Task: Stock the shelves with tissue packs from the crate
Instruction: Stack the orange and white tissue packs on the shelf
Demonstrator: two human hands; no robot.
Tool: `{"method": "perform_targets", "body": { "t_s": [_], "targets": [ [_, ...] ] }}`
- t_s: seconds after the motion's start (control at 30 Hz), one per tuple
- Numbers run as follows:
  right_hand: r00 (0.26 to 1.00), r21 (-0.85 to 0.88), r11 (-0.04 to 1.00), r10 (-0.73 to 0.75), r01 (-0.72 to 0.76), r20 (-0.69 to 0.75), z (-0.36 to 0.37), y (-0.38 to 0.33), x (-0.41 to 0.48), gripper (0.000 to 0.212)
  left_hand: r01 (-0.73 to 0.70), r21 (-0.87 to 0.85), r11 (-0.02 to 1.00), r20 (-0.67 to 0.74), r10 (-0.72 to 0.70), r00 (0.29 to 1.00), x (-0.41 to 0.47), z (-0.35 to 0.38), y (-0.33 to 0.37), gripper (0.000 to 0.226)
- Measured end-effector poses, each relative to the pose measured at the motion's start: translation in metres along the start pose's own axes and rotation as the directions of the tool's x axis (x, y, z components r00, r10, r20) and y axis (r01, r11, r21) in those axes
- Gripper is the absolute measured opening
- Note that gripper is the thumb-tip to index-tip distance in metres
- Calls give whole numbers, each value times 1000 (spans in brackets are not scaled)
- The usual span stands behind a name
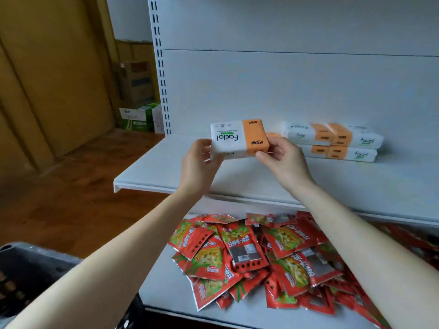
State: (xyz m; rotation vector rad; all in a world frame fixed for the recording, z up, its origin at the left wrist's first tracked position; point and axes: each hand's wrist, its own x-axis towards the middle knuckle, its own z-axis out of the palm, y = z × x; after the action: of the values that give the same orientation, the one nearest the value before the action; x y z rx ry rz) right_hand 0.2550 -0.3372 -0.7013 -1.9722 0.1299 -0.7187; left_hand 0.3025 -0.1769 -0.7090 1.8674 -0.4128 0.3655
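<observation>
Tissue pack (pixel 238 138) hangs above the white shelf (pixel 161 167), just left of the stacked packs (pixel 332 142), your left hand (pixel 198 160) pinching its white end and your right hand (pixel 282 156) its orange end. It should be light, soft and slick in its film (a hard squeeze would likely dent it), so those short ends suit. Its long axis runs left to right along the shelf edge, lettering upside down to you.

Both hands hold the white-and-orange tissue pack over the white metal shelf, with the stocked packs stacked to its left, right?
No: in the head view the stacked tissue packs sit to the right of the held white-and-orange tissue pack. The left hand and right hand hold it over the white metal shelf.
</observation>
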Motion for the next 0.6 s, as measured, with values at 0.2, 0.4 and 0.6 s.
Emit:
{"method": "perform_targets", "body": {
  "t_s": [0.2,0.4,0.6],
  "targets": [
    [993,-123,992,22,-37,-119,-17,31,48,22,58,39,998,69,-60,996,48,57,-3,33],
    [962,-38,987,146,-159,-231,-12,50,73,26,138,56,989,117,-144,983,77,92,-11,37],
    [921,43,973,230,-228,-315,-12,66,76,24,223,12,975,48,-223,974,90,108,-11,29]
  ]
}}
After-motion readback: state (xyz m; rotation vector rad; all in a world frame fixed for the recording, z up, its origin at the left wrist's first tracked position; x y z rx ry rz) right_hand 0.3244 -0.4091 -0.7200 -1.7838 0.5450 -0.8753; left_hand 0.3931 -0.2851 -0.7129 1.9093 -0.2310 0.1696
